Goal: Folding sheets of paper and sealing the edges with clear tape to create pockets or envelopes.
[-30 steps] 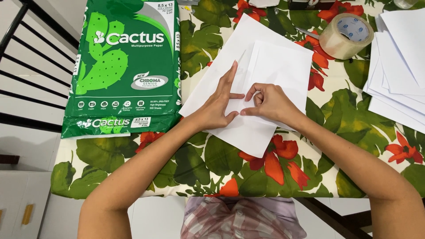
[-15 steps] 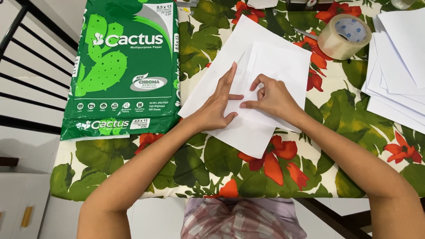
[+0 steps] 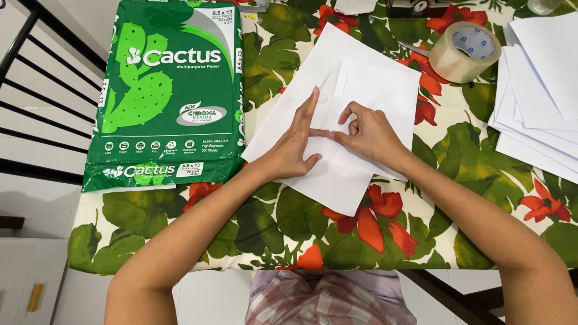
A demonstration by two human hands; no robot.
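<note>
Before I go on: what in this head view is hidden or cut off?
- Fold line on the folded paper: covered by the left hand and right hand.
- Dark object and clear item: cut by the top edge.
- Paper stack: runs off the right edge.
- Slim object beside the tape roll: too small.

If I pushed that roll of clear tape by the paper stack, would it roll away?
Probably not: the tape roll lies flat on its side on the floral tablecloth, so it would likely slide. It looks light and stiff. Stood on edge, it could roll.
</note>
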